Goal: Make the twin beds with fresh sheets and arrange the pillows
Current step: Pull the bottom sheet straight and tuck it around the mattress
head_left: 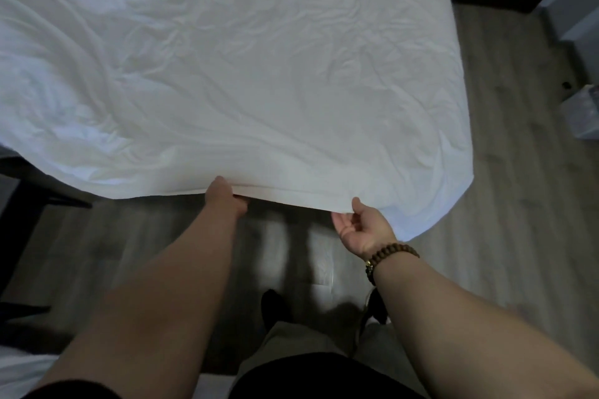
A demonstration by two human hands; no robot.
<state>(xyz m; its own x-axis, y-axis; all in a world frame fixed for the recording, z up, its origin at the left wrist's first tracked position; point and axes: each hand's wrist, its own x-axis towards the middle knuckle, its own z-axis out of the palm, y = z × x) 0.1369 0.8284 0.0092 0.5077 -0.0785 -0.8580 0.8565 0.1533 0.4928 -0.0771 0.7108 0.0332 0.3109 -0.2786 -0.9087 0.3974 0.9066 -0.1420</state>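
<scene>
A small bin [581, 113] is seen at 3 o'clock, cut off by the side of the picture. A clear bag is fitted in it. What is inside cannot be made out.

The white sheet [243, 74] is spread out from 9 o'clock, past 12 o'clock, round to 3 o'clock. It is full of creases and is bunched up at 9 o'clock. The bed under it is fully hidden.

The near edge of the sheet is held by both hands, just below the middle. The left hand [225, 196] is reached out with its back up. The edge is gripped by it, but its fingers are hidden by the cloth. The right hand [359, 227] is turned palm up. The edge is pinched between its thumb on top and its curled fingers below. A bead bracelet [393, 253] is worn on that wrist.

Dark shoes [272, 304] on the wooden floor [502, 204] at 6 o'clock are blurred. Something white at 7 o'clock is cut off and cannot be told.
</scene>
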